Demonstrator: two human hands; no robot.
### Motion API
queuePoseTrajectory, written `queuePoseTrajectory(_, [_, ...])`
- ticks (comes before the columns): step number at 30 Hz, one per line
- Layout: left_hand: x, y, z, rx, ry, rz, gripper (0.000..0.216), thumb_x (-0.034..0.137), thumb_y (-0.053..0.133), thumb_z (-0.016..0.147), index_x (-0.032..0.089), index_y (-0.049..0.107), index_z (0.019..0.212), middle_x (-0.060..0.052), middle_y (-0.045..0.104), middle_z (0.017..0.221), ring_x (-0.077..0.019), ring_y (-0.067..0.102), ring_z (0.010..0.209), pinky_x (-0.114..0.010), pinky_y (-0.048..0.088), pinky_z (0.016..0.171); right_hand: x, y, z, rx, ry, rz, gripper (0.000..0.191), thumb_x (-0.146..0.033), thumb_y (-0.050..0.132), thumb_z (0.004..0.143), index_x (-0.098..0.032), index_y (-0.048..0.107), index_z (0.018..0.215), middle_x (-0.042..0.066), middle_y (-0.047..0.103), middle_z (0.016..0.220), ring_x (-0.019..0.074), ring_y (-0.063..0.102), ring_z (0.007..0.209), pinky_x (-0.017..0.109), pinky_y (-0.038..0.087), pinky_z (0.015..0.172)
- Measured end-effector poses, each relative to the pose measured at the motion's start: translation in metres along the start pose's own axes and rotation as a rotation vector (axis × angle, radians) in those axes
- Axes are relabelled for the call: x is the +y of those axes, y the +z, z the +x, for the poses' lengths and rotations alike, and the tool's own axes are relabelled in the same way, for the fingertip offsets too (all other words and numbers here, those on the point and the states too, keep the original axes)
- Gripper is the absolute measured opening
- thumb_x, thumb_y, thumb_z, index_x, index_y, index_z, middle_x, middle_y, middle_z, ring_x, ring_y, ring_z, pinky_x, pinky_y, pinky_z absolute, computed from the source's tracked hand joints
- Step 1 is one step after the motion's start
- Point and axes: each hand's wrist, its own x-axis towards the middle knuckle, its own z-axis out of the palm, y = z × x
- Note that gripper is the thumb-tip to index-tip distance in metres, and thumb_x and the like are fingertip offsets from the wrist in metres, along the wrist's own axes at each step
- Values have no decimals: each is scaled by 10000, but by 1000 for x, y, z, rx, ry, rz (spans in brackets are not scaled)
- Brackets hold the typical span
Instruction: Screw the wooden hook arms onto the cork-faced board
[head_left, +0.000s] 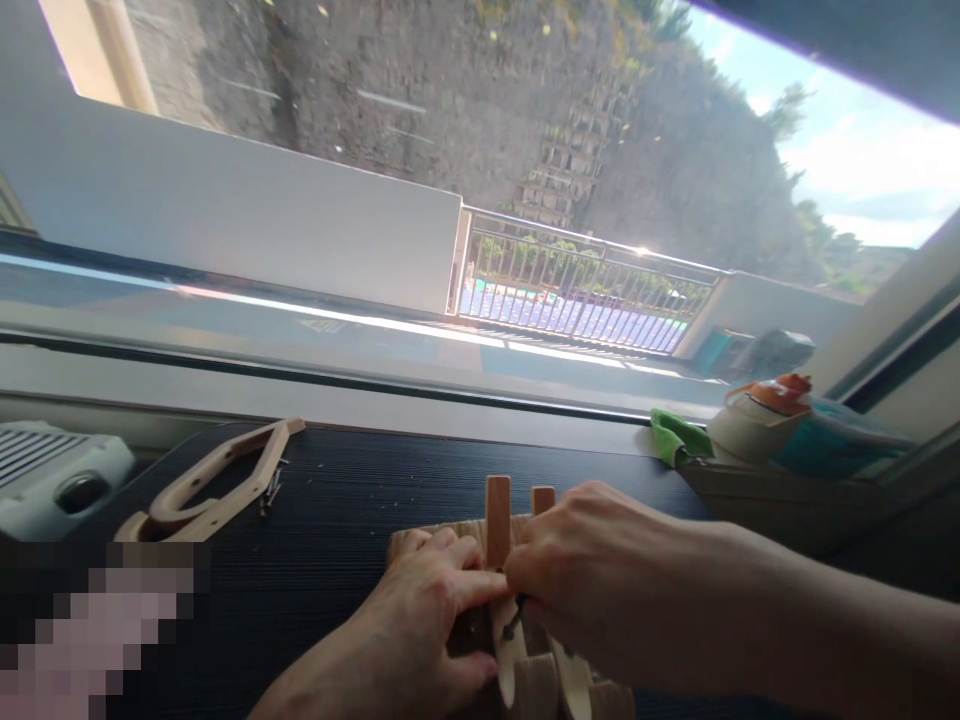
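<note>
My left hand (431, 600) is closed on a light wooden assembly (536, 685), its index finger and thumb against an upright slat (498, 515). Close beside it, my right hand (577, 560) is bent down over the wood with its fingers pinched. A thin, dark, bent piece that looks like a hex key (514, 618) pokes out below the right fingers, against the wood. A second upright slat (542, 499) rises behind that hand. Rounded wooden strips show at the near side. The hands hide most of the assembly's middle.
Wooden frame pieces (217, 485) lie at the left of the black tabletop (330, 500), with several screws (271, 490) beside them. A pale device with a vented top (64, 480) stands far left. A green cloth (679, 437) and an orange-topped container (761, 425) are by the window.
</note>
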Motion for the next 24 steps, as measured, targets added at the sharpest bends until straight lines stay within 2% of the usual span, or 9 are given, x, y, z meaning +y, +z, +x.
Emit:
queuePoseTrajectory(3, [2,-2,0,9,-9,20,313,212,664,649,348,692,930,33,638,1121,-222,521,1091,-363,344,976,-1,1,0,-85,48,-89,134,-96,549,767,-170,625,685,5,596,569,113,520,498,251,308,495])
queuePoseTrajectory(7, [5,-5,-1,4,6,44,290,235,652,648,323,691,922,18,638,1102,-227,525,1083,-363,347,978,-4,1,1,-95,76,-127,97,-139,588,755,-167,642,831,17,637,641,129,543,518,262,311,502])
queuePoseTrajectory(10, [5,-5,-2,3,14,39,229,255,644,654,300,691,874,16,653,1035,-223,539,1049,-346,364,958,-8,0,1,-80,55,-97,91,-99,588,759,-172,636,788,14,653,669,129,552,547,264,311,505])
queuePoseTrajectory(13, [4,-3,-3,20,4,40,188,265,633,663,286,690,842,16,662,971,-220,551,1002,-338,373,948,-10,3,2,-56,5,-55,171,-33,541,773,-176,610,710,6,647,656,117,532,545,266,303,503])
queuePoseTrajectory(16, [4,-2,-3,21,5,43,185,269,636,668,286,691,844,12,662,967,-219,553,996,-346,365,958,-8,7,1,-65,7,-35,170,-26,513,790,-171,585,737,7,644,697,116,529,582,264,307,527])
queuePoseTrajectory(19, [5,-5,-2,-2,9,58,230,267,651,664,308,690,887,12,656,1012,-224,547,1036,-359,357,970,0,10,-3,-44,36,-53,105,-119,483,846,-158,568,798,20,633,725,122,529,611,263,308,553])
queuePoseTrajectory(24, [8,-11,4,-44,40,127,327,273,675,638,343,670,957,26,655,1082,-228,559,1062,-330,411,902,12,8,-10,40,45,-78,170,-268,446,882,-180,585,840,9,608,660,128,501,565,275,289,551])
